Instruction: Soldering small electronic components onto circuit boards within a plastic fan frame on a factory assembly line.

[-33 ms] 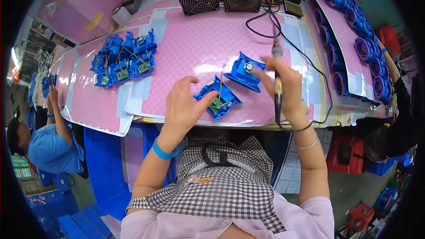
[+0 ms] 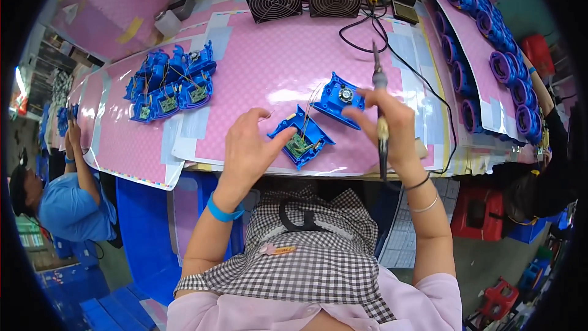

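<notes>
The pink-covered desk (image 2: pixel 263 61) carries the board shell (image 2: pixel 315 132), a hollow blue housing half lying near its front edge. Beyond and left of that shell sits a cluster of blue shells (image 2: pixel 168 83). At the board shell's left side, the left hand (image 2: pixel 245 147) has its grip apart, thumb over the rim; whether it presses, I cannot tell. Right of the board shell, the right hand (image 2: pixel 395 122) has its grip clamped on a soldering iron (image 2: pixel 380 78), tip pointing away from the person, thumb and forefinger spread at the speaker shell (image 2: pixel 327 106). Inside the board shell lies a green circuit board (image 2: pixel 298 145); thin wires (image 2: pixel 306 117) rise from it. The step seems to be positioning both halves for soldering; the next move calls for steadying them and sorting the wire ends before turning the tip round.
</notes>
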Motion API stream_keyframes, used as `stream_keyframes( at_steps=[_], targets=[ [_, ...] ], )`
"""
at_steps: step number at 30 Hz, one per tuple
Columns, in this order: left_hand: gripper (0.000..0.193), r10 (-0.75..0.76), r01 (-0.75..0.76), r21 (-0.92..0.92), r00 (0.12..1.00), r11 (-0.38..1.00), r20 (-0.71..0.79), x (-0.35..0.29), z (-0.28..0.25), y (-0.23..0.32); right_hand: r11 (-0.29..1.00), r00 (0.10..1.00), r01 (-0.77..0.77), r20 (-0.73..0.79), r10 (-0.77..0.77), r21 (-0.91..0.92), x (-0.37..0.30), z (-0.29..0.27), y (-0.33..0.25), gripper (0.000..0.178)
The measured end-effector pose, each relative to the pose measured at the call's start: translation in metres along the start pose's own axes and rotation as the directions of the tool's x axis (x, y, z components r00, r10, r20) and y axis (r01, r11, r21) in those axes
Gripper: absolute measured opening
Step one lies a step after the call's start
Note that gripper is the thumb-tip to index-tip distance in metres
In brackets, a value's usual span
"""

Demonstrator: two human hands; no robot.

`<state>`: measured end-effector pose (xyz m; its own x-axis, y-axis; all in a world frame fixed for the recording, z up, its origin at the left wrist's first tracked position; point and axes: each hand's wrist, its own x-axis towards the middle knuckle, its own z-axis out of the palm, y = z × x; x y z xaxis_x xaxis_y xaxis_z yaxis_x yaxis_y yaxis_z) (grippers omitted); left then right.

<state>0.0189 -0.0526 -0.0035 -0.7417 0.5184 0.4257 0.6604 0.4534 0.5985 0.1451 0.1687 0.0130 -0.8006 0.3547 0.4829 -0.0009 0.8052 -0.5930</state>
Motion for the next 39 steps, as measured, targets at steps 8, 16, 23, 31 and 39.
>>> stream_keyframes(
  at_steps=[8,16,23,31,39],
  targets=[
    [0.032,-0.089,0.093,0.006,0.929,0.996,0.359,-0.032,0.005,0.005,0.981,0.981,0.191,0.033,-0.193,0.042,-0.022,0.016,0.018,0.015],
    [0.028,-0.156,0.203,-0.142,0.945,0.969,0.287,-0.032,-0.001,0.029,0.969,0.987,0.160,-0.038,-0.155,0.187,-0.036,0.004,0.014,0.009],
    [0.010,-0.319,0.529,-0.817,0.834,0.228,0.450,0.025,-0.008,0.012,0.856,0.952,-0.134,-0.174,0.250,0.500,-0.063,-0.016,-0.005,0.026],
    [0.016,0.047,-0.019,-0.256,0.993,0.966,0.106,0.022,0.022,0.038,0.655,0.878,-0.373,0.021,0.479,0.657,-0.066,0.000,-0.008,0.021],
    [0.015,-0.002,0.041,-0.276,0.990,0.960,0.139,0.029,0.035,0.039,0.651,0.891,-0.365,0.045,0.453,0.666,-0.060,0.004,-0.005,0.021]
  ],
)
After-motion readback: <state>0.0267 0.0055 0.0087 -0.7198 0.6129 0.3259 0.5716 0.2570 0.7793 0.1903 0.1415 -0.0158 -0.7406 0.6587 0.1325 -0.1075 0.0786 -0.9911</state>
